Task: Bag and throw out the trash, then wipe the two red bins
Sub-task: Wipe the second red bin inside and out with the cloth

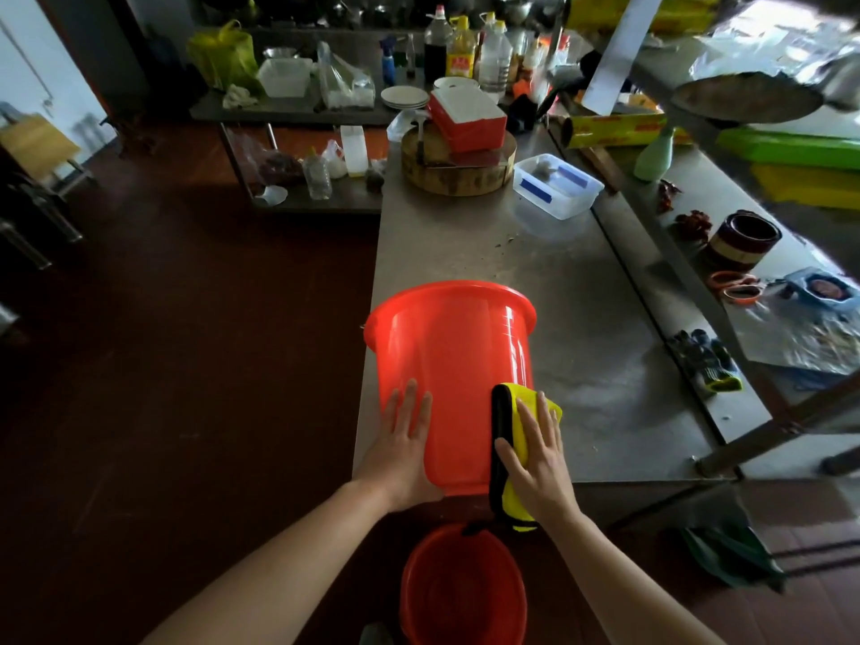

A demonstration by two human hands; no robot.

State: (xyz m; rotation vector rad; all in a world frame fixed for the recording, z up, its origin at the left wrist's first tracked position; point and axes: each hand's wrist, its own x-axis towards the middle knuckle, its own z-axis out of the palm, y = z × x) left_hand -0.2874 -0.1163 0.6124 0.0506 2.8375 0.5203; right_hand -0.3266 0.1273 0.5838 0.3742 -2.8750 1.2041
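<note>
Lying apparently sideways, glossy red bin [451, 365]

- The bin [449, 360] is coloured bright red.
- Against it, a cloth [512, 500] is seen, yellow and edged in black.
- Below it, a second bin [460, 593] is coloured darker red.

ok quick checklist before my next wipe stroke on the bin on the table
1. Bin steadied: left hand lies flat on the red bin: ok.
2. Cloth in place: right hand presses the yellow cloth on the bin's side: ok.
3. Bin fully supported: it lies at the corner of the steel table and seems to overhang the edge: not ok.
4. Inside of this bin wiped: its mouth faces away: cannot tell.
5. Second red bin, on the floor below, wiped: cannot tell.
</note>
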